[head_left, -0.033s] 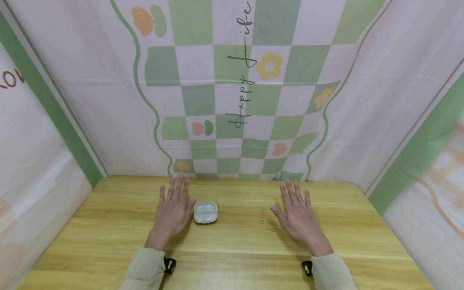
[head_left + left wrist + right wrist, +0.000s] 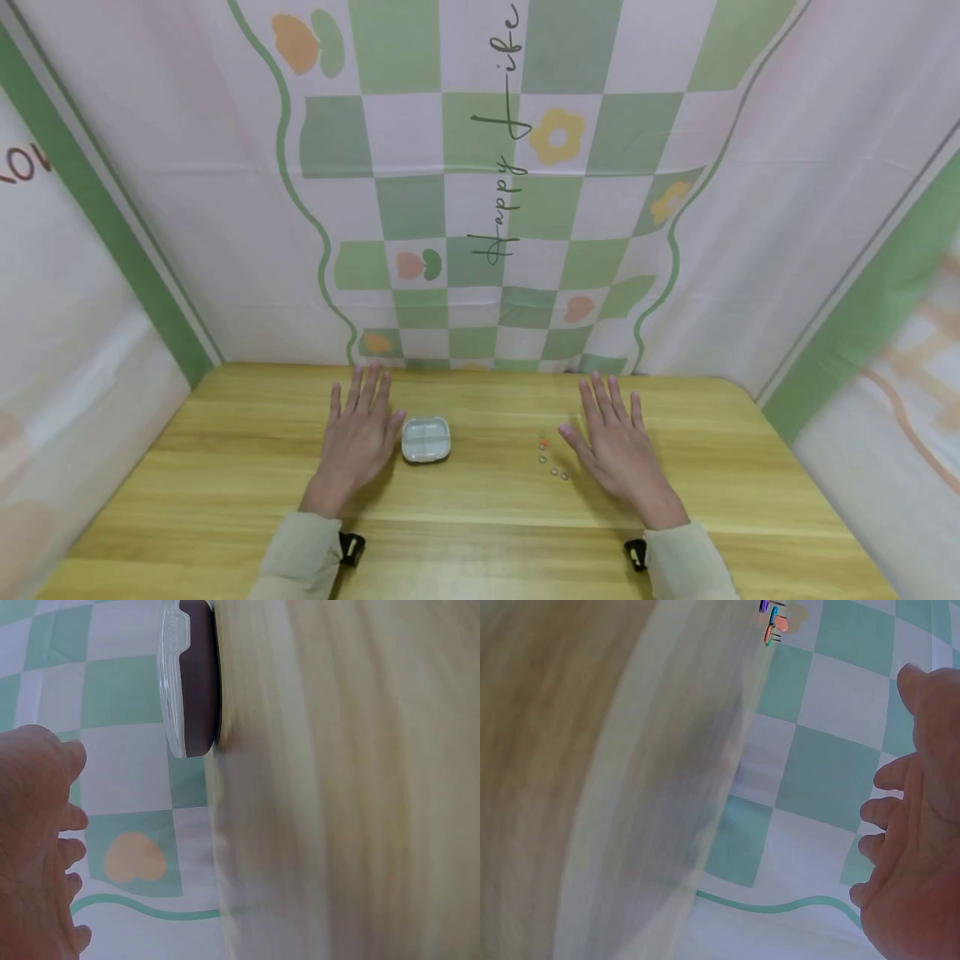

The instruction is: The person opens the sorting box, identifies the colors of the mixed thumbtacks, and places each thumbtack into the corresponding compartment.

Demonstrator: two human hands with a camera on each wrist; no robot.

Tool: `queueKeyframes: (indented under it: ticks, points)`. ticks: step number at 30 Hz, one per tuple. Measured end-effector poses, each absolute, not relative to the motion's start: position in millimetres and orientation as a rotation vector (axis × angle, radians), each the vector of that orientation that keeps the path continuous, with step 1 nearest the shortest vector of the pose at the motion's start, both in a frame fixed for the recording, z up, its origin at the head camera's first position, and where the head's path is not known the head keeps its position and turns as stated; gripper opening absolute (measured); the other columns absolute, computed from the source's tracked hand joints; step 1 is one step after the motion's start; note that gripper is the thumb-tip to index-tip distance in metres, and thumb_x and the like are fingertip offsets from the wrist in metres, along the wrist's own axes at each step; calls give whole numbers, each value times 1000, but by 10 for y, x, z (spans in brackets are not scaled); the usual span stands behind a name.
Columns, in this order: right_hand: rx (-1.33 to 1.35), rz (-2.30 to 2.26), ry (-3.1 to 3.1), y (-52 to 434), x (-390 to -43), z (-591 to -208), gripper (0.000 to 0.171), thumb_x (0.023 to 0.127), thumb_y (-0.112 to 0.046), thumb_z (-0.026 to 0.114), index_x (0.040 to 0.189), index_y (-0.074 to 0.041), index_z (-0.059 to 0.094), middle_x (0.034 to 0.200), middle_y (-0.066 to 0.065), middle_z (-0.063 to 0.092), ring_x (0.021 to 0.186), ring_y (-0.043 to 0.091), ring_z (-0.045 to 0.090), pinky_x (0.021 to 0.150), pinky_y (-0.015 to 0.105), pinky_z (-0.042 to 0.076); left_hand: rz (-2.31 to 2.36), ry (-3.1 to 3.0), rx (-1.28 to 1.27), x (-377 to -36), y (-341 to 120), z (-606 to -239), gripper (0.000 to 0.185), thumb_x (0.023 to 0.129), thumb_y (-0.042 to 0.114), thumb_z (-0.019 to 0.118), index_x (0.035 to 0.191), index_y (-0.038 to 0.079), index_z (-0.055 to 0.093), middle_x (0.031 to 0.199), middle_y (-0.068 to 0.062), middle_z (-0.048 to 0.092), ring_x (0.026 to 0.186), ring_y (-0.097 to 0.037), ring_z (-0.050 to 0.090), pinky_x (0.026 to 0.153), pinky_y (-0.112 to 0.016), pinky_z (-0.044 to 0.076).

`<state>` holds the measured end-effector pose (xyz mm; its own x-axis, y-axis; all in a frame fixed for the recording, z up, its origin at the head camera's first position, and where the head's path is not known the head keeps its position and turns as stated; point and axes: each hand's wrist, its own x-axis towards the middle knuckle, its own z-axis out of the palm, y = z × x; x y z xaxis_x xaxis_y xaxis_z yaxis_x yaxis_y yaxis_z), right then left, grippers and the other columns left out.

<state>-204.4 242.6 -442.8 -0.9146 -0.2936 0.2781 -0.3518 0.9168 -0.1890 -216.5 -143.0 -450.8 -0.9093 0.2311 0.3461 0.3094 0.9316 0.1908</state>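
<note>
My left hand (image 2: pixel 356 442) hovers palm down above the table, fingers straight and spread, holding nothing. Just right of its thumb lies a small compartment case (image 2: pixel 426 440) with a clear lid and four-sided, rounded shape. From the side, in the left wrist view, the case (image 2: pixel 195 682) shows a dark brown base under its lid, which looks closed. My right hand (image 2: pixel 618 450) is likewise raised off the table with spread, straight fingers and nothing in it. Left of its thumb lie several tiny stud earrings (image 2: pixel 543 459); in the right wrist view the studs (image 2: pixel 773 624) show coloured edges and thin posts.
The wooden table (image 2: pixel 480 542) reaches back to a hanging cloth (image 2: pixel 408 133) with green and white checks. More cloth hangs at both sides. A black strap (image 2: pixel 351 550) is on the left wrist, another strap (image 2: pixel 636 554) on the right.
</note>
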Motion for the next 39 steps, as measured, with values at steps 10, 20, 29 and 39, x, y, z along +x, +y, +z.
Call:
queueKeyframes:
  ticks: [10, 20, 29, 39]
  points:
    - [480, 334, -2831, 2427, -2030, -4425, 77, 108, -48, 39, 159, 5, 15, 166, 23, 2, 153, 38, -7, 119, 55, -13, -349, -2763, -408, -2164, -1442, -4509, 63, 110, 39, 39, 157, 0, 27, 166, -18, 10, 153, -37, 2, 120, -61, 0]
    - [485, 356, -2833, 2429, -2000, -4409, 78, 108, -48, 41, 159, 5, 16, 166, 24, 5, 152, 42, -3, 119, 59, -8, -332, -2769, -389, -2152, -1439, -4478, 63, 109, 38, 41, 157, -1, 28, 166, -19, 13, 153, -39, 6, 120, -62, 7]
    - [707, 455, -2778, 1989, -2016, -4266, 68, 97, -31, 71, 147, 6, 44, 148, 28, 47, 136, 44, 44, 112, 59, 34, -813, -2930, -580, -2099, -1394, -4454, 73, 94, 36, 74, 147, -5, 45, 149, -24, 47, 138, -43, 41, 113, -59, 33]
    - [1068, 413, -2935, 1217, -2107, -4205, 57, 94, -32, 74, 139, -3, 58, 137, 19, 60, 126, 36, 57, 101, 50, 49, -973, -2916, -673, -2137, -1261, -4504, 60, 77, 10, 88, 127, -7, 61, 124, -21, 63, 112, -35, 58, 96, -53, 49]
